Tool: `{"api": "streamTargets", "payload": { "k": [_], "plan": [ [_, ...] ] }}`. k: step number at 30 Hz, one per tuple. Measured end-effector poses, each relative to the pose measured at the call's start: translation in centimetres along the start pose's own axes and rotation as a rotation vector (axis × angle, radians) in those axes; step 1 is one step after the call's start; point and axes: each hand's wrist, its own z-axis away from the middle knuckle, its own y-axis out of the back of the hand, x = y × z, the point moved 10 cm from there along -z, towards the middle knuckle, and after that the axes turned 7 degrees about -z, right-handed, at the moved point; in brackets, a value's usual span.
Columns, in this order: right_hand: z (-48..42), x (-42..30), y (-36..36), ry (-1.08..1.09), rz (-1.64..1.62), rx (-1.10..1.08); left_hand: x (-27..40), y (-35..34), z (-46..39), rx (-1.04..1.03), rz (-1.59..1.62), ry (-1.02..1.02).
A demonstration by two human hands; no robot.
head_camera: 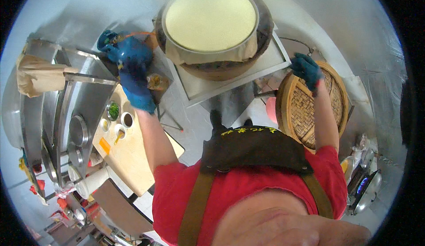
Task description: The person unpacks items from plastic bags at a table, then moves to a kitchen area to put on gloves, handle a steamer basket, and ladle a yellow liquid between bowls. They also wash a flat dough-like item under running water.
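Observation:
In front of me a round metal pan [212, 18] filled with a smooth pale yellow mass sits in a wider dark round vessel [219, 71], over a pale square frame [282, 50]. My left hand [132, 53], in a blue glove, is left of the vessel, beside an orange hose [141, 33]; whether it grips anything is not clear. My right hand [305, 68], in a dark teal glove, is beside the frame's right corner, above a round woven bamboo steamer lid [303, 109]. Its fingers are partly bent, and its hold cannot be made out.
At left, a light board [132, 159] bears a bowl of chopped greens [113, 110], a cup of dark liquid [127, 119] and small bowls. Beside it stands a metal counter with round lids [79, 130]. A pink object [271, 109] lies below the steamer; a burner [362, 184] glows blue at lower right.

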Motion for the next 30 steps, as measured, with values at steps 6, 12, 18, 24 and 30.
{"api": "streamTargets", "payload": {
  "k": [6, 12, 18, 24, 30],
  "plan": [
    [-13.5, 4.3, -10.7, -0.207, -0.111, -0.068, -7.2, 3.2, -21.0, -0.275, -0.566, -0.075],
    [-16.5, 4.6, -14.7, -0.184, -0.223, 0.122, -19.0, 2.0, -34.7, -0.463, -1.39, 0.053],
    [-18.8, 2.9, -12.7, -0.022, 0.047, 0.179, -20.5, -0.2, -37.1, -0.857, -1.888, -0.109],
    [-16.8, 4.2, -8.1, 0.076, 0.037, 0.069, -17.5, -3.5, -30.6, -0.685, -1.637, -0.084],
    [-12.1, -2.3, -7.7, 0.241, 0.337, 0.009, -10.0, -2.3, -22.1, -0.323, -1.313, 0.14]
  ]
}}
